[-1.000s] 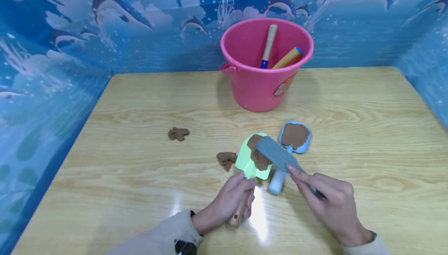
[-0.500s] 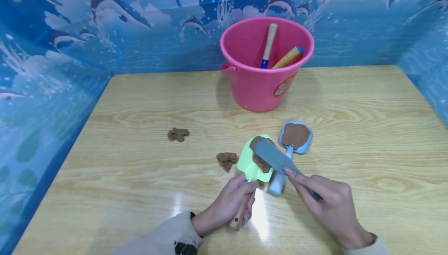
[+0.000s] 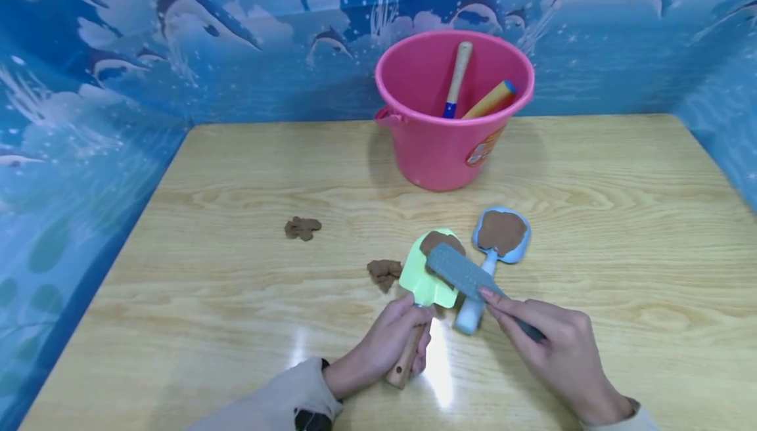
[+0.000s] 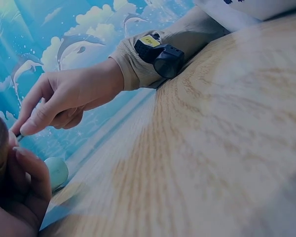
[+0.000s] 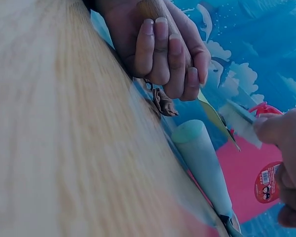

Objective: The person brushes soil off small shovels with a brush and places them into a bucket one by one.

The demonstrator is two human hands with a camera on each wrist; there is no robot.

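Observation:
My left hand (image 3: 393, 329) grips the wooden handle of a small light-green shovel (image 3: 416, 280), blade pointing away from me. Brown clay-like stuff (image 3: 440, 242) lies on the upper part of the blade. In my right hand (image 3: 552, 345) is a blue-grey brush (image 3: 458, 270), pinched by its handle; its head slants over the blade and hides part of it. Pale bristles of the brush (image 5: 241, 124) face the green blade in the right wrist view. Under and beside the brush, a blue shovel (image 3: 520, 250) rests on the table with a flattened brown patch (image 3: 501, 232) on its blade.
Two brown lumps sit left of the green shovel, a near lump (image 3: 384, 273) and a farther lump (image 3: 303, 228). At the back stands a pink bucket (image 3: 434, 161) with two handled tools inside. A blue dolphin-print sheet (image 3: 248, 43) borders the wooden table (image 3: 207, 273).
The brush head has slid down the green blade toward its handle, uncovering more of the brown stuff at the top. My left hand has stayed nearly still.

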